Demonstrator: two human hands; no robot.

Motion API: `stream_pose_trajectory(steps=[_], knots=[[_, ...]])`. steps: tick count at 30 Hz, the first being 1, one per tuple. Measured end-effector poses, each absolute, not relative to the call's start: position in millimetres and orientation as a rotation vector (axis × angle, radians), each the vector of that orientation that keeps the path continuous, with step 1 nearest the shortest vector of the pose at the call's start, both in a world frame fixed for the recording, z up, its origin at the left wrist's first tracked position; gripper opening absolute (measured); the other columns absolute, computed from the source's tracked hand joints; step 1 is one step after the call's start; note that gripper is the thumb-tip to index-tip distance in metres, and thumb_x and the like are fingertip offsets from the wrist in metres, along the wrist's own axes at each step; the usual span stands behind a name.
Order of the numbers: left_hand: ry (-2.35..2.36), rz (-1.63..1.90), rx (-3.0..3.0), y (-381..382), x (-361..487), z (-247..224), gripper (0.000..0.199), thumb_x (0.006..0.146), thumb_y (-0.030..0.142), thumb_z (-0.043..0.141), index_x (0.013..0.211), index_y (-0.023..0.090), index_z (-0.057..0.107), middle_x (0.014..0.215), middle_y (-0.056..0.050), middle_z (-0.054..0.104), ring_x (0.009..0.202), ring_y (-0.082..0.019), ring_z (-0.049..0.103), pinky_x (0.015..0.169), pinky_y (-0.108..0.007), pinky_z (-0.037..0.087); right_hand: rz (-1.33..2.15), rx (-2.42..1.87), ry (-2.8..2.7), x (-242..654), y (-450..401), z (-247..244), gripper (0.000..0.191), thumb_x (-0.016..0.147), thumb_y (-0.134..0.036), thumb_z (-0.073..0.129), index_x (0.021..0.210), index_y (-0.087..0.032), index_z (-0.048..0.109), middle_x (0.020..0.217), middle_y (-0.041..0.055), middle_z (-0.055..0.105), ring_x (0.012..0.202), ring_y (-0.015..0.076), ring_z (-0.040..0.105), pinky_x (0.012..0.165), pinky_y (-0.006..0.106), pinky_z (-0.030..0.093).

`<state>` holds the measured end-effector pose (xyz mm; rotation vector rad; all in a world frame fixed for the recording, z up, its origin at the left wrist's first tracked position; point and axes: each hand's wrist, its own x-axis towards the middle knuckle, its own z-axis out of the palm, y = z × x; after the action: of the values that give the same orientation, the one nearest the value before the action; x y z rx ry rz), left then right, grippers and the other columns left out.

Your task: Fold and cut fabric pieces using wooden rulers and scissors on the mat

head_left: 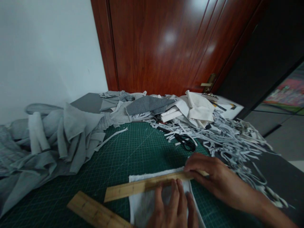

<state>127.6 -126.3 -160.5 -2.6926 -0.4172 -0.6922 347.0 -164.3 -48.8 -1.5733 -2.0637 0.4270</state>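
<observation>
As inspected, the white cloth lies flat near six o'clock on the green mat, the upper wooden ruler across it. My left hand is open, fingers spread, tips against the ruler; my right hand curls over its three o'clock end, exact grip unclear. Assessment: cloth light, limp, liable to ruck, best taken by its corners; ruler light, stiff, likely to slide, best held at both ends.

On the mat, 1 ruler lies across the cloth, scissors behind it, fabric heaped left
</observation>
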Motion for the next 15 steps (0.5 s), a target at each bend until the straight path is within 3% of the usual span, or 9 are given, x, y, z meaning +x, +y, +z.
stream_pose_trajectory(steps=[3,8,12,15], knots=[[-0.377,-0.748,-2.803,-122,129,-161,0.031,0.109,0.027,0.047,0.131,0.024,0.069,0.137,-0.009,0.073,0.128,-0.03,0.067,0.101,-0.047,0.057,0.572,-1.472,-1.943,315,-176,-55,0.024,0.109,-0.016,0.052,0.118,-0.03,0.07,0.105,0.002,0.074,0.097,0.0188,0.072,0.086,0.032,0.057],[-0.346,-0.723,-2.955,-116,124,-137,0.035,0.104,0.039,0.051,0.124,0.02,0.072,0.132,-0.013,0.073,0.126,-0.033,0.063,0.103,-0.053,0.054,0.487,-1.477,-1.694,296,-194,-67,0.019,0.104,-0.016,0.053,0.115,-0.027,0.062,0.103,0.003,0.071,0.095,0.0201,0.072,0.083,0.034,0.06],[-0.457,-0.677,-3.152,-116,119,-116,0.021,0.094,0.032,0.064,0.106,0.02,0.075,0.114,-0.01,0.072,0.114,-0.033,0.064,0.102,-0.058,0.053,0.569,-1.511,-1.806,306,-212,-61,0.019,0.094,-0.011,0.059,0.105,-0.026,0.063,0.098,0.0024,0.071,0.09,0.0205,0.07,0.08,0.035,0.06],[-0.546,-0.738,-3.312,-117,119,-109,0.01,0.084,0.021,0.067,0.092,0.02,0.073,0.102,-0.007,0.067,0.105,-0.029,0.062,0.098,-0.052,0.054,0.723,-1.555,-1.981,315,-223,-58,0.028,0.085,-0.003,0.063,0.101,-0.025,0.068,0.099,0.002,0.075,0.091,0.0206,0.072,0.082,0.036,0.059]])
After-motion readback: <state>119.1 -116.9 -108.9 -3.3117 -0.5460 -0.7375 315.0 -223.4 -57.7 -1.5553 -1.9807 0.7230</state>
